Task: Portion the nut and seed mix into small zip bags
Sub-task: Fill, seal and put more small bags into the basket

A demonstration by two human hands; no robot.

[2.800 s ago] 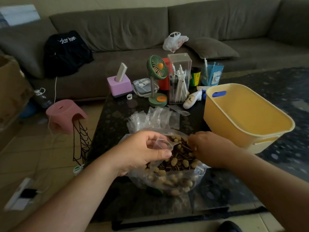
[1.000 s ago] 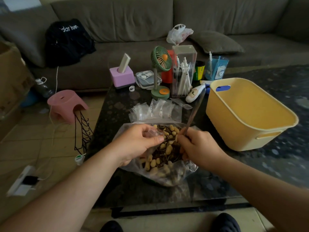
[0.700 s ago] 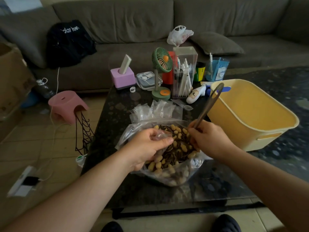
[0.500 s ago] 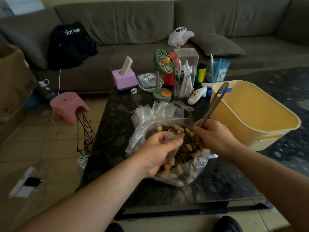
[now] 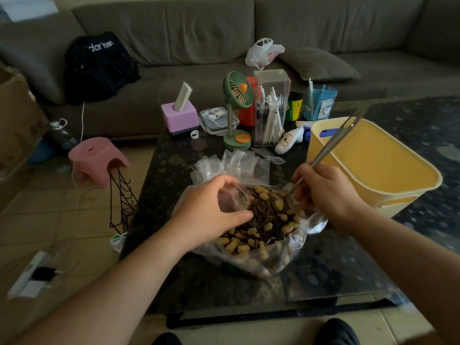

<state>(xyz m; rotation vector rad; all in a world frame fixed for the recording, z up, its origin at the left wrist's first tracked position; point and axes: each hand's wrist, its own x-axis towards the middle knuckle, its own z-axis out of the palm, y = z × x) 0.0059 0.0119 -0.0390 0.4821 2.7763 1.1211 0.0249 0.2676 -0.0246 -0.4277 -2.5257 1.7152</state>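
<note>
— What stands around the work?

— Item: dark speckled surface (image 5: 174, 175). Far edge, left to right: pink tissue box (image 5: 179, 118), flat clear case (image 5: 215, 118), green desk fan (image 5: 237, 108), clear holder of white pens (image 5: 271, 108), blue cup (image 5: 319, 102). Right side: yellow tub (image 5: 388, 170), close beside the right hand. Behind the big bag: heap of empty small zip bags (image 5: 236, 165). Off the surface: pink stool (image 5: 97, 158), grey sofa (image 5: 199, 33) with a black bag (image 5: 99, 63).

— And the mix itself?

— Item: large clear bag (image 5: 293, 250), mouth folded open, near the front edge of the surface between both hands. Contents: nut and seed mix (image 5: 263, 220), pale nuts among dark slivers.

— The hands?

— Left hand (image 5: 209, 212): grip pinches a small zip bag (image 5: 236, 200) just over the mix, mouth toward the nuts. Right hand (image 5: 326, 192): grip curled round metal tongs (image 5: 333, 143), handle slanting up across the tub, tips hidden at the bag's rim.
</note>
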